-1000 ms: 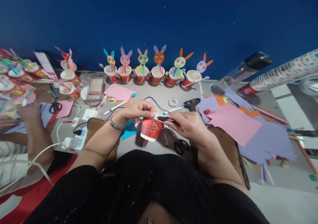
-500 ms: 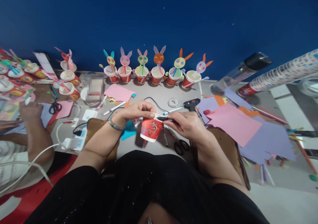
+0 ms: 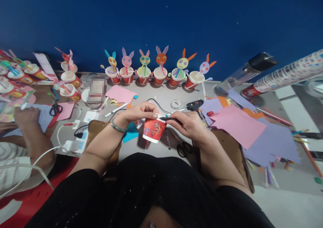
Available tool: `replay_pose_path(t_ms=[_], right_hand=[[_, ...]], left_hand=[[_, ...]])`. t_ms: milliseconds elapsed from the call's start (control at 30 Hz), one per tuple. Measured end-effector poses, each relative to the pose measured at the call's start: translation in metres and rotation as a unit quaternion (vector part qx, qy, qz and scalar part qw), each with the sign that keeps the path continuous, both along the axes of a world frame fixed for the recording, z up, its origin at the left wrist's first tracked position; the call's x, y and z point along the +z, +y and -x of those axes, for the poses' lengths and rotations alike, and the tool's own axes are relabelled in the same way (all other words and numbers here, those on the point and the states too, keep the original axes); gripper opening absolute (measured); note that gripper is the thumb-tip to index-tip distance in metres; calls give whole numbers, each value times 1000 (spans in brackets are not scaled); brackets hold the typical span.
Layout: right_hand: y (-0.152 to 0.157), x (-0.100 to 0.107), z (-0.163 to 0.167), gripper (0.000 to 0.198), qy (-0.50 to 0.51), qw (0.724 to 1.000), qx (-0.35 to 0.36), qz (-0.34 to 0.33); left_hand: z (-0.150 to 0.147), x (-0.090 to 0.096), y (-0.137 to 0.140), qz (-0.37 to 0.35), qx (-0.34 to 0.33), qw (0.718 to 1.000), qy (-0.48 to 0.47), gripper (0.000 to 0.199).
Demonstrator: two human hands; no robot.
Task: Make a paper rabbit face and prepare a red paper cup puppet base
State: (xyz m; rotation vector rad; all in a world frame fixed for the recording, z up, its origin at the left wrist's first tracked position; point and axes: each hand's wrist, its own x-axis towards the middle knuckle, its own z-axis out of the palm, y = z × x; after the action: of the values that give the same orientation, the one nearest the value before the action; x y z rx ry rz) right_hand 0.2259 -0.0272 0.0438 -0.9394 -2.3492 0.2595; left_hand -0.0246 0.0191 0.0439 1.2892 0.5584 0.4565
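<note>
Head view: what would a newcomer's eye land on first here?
Probably the row of bunny cups lined up along the blue wall at the table's far edge. Next, at centre, the left hand pinching the rim of a red cup while the right hand holds a black pen to it.

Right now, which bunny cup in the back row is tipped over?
The rightmost bunny cup, with the lilac face and orange ears; the other five stand upright.

A blurred patch (image 3: 96,88) near the counter's back edge hid whatever lay there. The paper roll (image 3: 285,74) ran off the right edge. The right hand (image 3: 188,125) covered most of a dark tool (image 3: 168,119).
</note>
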Motion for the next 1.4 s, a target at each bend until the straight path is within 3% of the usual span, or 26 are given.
replay_pose_path(t_ms=[100, 200, 300, 400, 500, 667, 867, 1033, 1400], right_hand=[[-1, 0, 0, 33, 27, 998, -16, 54], [-3, 3, 0, 35, 121, 983, -53, 130], [-4, 5, 0, 43, 256, 940, -93, 205], [-2, 3, -1, 53, 349, 887, -87, 289], [0, 2, 1, 55, 348, 876, -75, 325], [-1, 6, 8, 45, 257, 918, -94, 286], [-3, 9, 9, 38, 181, 946, -109, 243], [-4, 5, 10, 32, 115, 969, -108, 191], [-8, -1, 10, 49, -47, 978, -194, 61]], left_hand=[[-1, 1, 0, 3, 14, 1000, 13, 45], [-2, 1, 0, 10, 46, 999, 13, 47], [-3, -4, 2, 14, 76, 997, 0, 46], [-5, -10, 3, 6, 106, 994, -13, 46], [-7, -17, 5, -12, 141, 990, -17, 44], [-8, -23, 6, -55, 170, 984, -6, 45], [-10, -21, 7, -93, 199, 975, -9, 48], [-12, -23, 8, -185, 231, 955, 31, 49], [-17, -20, 1, -311, 228, 920, 63, 42]])
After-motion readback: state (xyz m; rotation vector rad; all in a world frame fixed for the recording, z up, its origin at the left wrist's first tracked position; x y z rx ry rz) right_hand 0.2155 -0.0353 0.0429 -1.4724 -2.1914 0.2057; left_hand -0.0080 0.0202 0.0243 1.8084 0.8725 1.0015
